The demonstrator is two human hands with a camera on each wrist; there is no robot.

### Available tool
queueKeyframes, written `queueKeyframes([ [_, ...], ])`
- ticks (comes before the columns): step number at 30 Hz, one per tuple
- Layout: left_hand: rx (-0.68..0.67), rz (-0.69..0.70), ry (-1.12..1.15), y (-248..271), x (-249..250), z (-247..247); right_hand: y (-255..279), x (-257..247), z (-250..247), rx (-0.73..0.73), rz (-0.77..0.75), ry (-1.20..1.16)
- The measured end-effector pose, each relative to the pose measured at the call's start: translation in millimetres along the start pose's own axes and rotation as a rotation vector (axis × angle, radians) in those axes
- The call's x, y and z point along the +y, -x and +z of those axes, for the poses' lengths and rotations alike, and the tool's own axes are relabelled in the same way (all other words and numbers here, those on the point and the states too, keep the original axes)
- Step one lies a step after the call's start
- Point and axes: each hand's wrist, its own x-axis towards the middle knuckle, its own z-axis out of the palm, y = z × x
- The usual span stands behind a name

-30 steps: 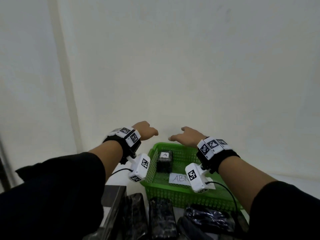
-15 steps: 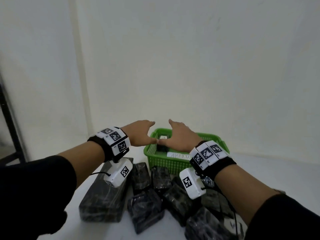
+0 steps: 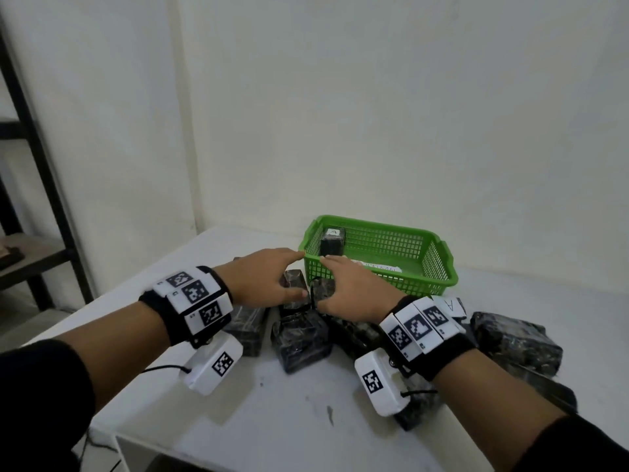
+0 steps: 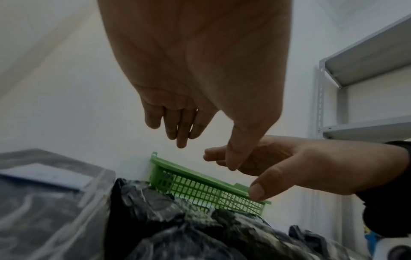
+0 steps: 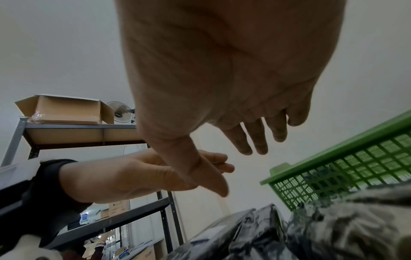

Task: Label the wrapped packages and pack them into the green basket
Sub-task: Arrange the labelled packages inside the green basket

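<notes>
The green basket point(image 3: 439, 264) stands at the back of the white table point(image 3: 279, 410), against the wall. Inside it stands one black wrapped package point(image 3: 333, 240) marked A, beside a white label sheet point(image 3: 383, 268). Several black wrapped packages point(image 3: 301, 338) lie in a heap in front of the basket. My left hand point(image 3: 269, 281) and right hand point(image 3: 354, 291) hover side by side over that heap, at the basket's near rim point(image 4: 200, 183). Both wrist views show relaxed, empty fingers on the left hand point(image 4: 182, 123) and the right hand point(image 5: 251, 135). A paper marked A point(image 3: 450, 306) lies by my right wrist.
A long wrapped package point(image 4: 44, 202) lies at the heap's left end, another package point(image 3: 517, 342) at its right. A dark shelf rack point(image 3: 37, 185) stands left of the table, with a cardboard box point(image 5: 64, 109) on top. The wall closes the back.
Both hands have come down and back from above the basket to just over the packages in front of it. The head view has tipped down, showing more of the table.
</notes>
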Motion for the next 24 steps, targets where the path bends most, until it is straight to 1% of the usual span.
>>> queueKeyframes([
  [2, 0.003, 0.027, 0.021, 12, 6, 7, 6, -3, 8, -0.019, -0.011, -0.015],
  [4, -0.014, 0.039, 0.024, 21, 12, 13, 10, -7, 17, -0.069, -0.014, 0.024],
  [9, -0.126, -0.051, -0.074, 24, 17, 30, 7, -8, 36, -0.165, -0.04, 0.097],
  [12, -0.22, -0.088, -0.098, 21, 22, 41, 5, -4, 44, -0.167, -0.061, 0.126],
  [13, -0.215, -0.091, -0.092, 20, 23, 45, 5, -2, 47, -0.152, -0.074, 0.123],
  [16, -0.121, -0.101, -0.059, 18, 24, 53, 4, 3, 50, -0.123, -0.117, 0.135],
  [19, -0.092, -0.132, 0.029, 17, 21, 54, 4, 7, 47, -0.122, -0.119, 0.113],
  [22, -0.028, -0.153, 0.169, 19, 18, 49, 6, 15, 37, -0.082, -0.126, -0.04],
  [24, 0.056, -0.161, 0.322, 22, 14, 42, 12, 24, 30, -0.013, -0.135, -0.183],
])
